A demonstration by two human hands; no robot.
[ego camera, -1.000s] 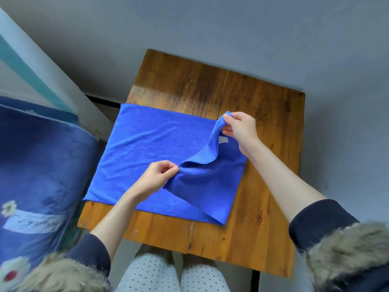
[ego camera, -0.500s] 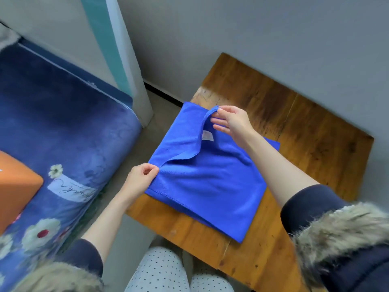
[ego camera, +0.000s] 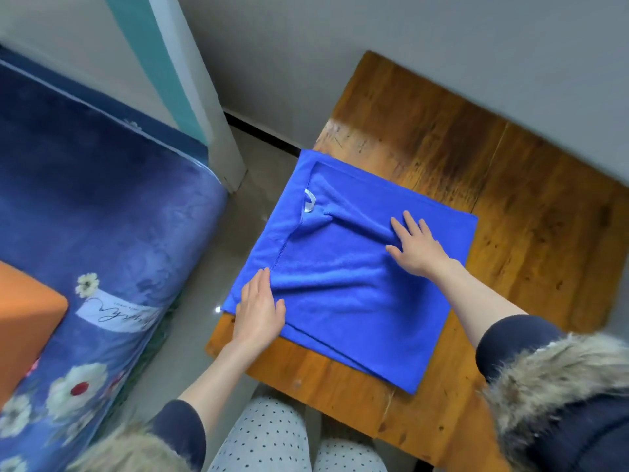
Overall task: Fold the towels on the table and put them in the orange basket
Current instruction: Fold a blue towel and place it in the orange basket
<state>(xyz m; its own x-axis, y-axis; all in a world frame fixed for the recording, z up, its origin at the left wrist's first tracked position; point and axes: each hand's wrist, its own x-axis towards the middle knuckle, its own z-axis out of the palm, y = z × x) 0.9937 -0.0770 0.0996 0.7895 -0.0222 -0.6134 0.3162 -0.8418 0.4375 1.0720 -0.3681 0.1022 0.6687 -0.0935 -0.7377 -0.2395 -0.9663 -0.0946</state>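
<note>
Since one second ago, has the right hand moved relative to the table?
Yes. The right hand dropped from holding the towel corner up to lying flat on it, against the table.

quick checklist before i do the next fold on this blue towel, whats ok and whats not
1. Both hands free to take new corners: ok. The left hand and right hand lie flat on the towel, gripping nothing.
2. Top layer smooth: not ok. Ridges run across the middle between the hands.
3. Edges lined up: not ok. The lower layer shows past the folded edge on the left, near the white tag.
4. Towel fully on the table: not ok. Its left edge overhangs the table's side.
5. Basket within reach: cannot tell. Only an orange corner shows at the left, on the blue blanket.
</note>
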